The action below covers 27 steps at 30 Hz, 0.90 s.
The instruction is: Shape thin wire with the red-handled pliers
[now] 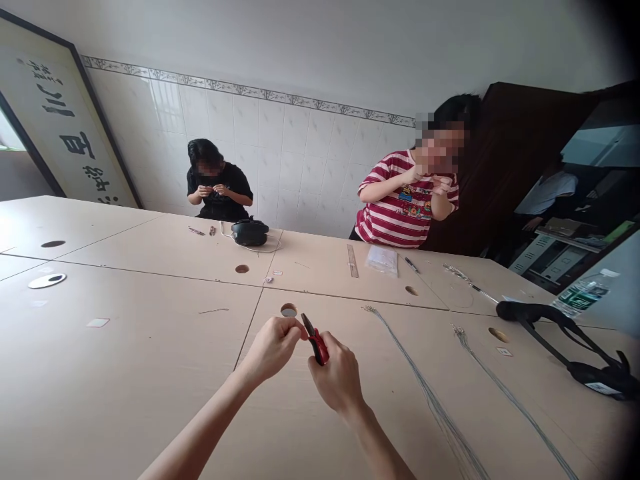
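My right hand (pixel 340 373) is closed round the red handles of a pair of pliers (pixel 317 341), whose dark jaws point up and to the left. Close beside the jaws, my left hand (pixel 273 348) has thumb and forefinger pinched together. What it holds, if anything, is too small to make out. Both hands are over the table (pixel 150 400), just in front of a round cable hole (pixel 289 310). To the right of my hands lies a bundle of thin grey wires (pixel 415 373), with a second wire bundle (pixel 510 393) farther right.
A black headset (pixel 575 340) and a water bottle (pixel 587 293) stand at the right. Across the table are a ruler (pixel 353 261), plastic bags (pixel 382 260), a pen (pixel 412 265) and a black case (pixel 250 232). Two people (pixel 220 190) work with their hands on the far side.
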Motion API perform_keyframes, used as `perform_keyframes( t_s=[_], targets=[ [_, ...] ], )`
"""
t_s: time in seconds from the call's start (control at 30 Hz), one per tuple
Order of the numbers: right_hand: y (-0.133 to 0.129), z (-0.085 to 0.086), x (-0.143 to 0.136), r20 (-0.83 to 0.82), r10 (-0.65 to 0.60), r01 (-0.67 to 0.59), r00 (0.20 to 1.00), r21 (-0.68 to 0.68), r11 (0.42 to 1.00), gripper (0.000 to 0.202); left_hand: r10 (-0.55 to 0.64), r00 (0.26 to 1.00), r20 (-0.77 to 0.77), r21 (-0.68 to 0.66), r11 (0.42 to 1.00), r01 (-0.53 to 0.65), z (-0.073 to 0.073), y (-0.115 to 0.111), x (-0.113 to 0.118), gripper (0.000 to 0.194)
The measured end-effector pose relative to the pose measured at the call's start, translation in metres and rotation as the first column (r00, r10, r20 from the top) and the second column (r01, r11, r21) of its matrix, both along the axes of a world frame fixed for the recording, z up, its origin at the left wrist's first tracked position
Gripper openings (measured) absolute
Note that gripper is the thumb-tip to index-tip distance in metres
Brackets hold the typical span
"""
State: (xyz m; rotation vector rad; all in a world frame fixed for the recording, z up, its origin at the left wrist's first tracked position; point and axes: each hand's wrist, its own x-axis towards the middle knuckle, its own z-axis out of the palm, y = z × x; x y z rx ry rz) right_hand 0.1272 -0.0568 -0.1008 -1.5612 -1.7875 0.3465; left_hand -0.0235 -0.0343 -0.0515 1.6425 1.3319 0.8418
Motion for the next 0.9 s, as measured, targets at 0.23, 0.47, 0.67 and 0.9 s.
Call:
perform_keyframes(
  t_s=[0.23,0.47,0.67,0.9],
  targets=[
    [0.002,0.000,0.001,0.035,0.004,-0.004,0.999,0.016,1.000,0.014,0.024,0.998,0.065,0.022,0.999,-0.026,-0.003,0.004,0.005,0.016],
    [0.004,0.001,0.002,0.012,0.022,-0.022,1.000,-0.003,1.000,0.012,0.058,0.990,0.132,0.027,0.998,-0.062,-0.005,0.003,0.008,0.015],
    [0.005,0.002,0.005,-0.003,0.031,-0.031,1.000,-0.002,1.000,0.013,0.080,0.983,0.162,0.047,0.995,-0.089,-0.007,0.001,0.012,0.015],
    [0.006,0.005,0.007,-0.014,0.027,-0.027,1.000,0.004,1.000,0.015,0.094,0.980,0.176,0.059,0.993,-0.105,-0.008,0.002,0.014,0.015]
  ],
)
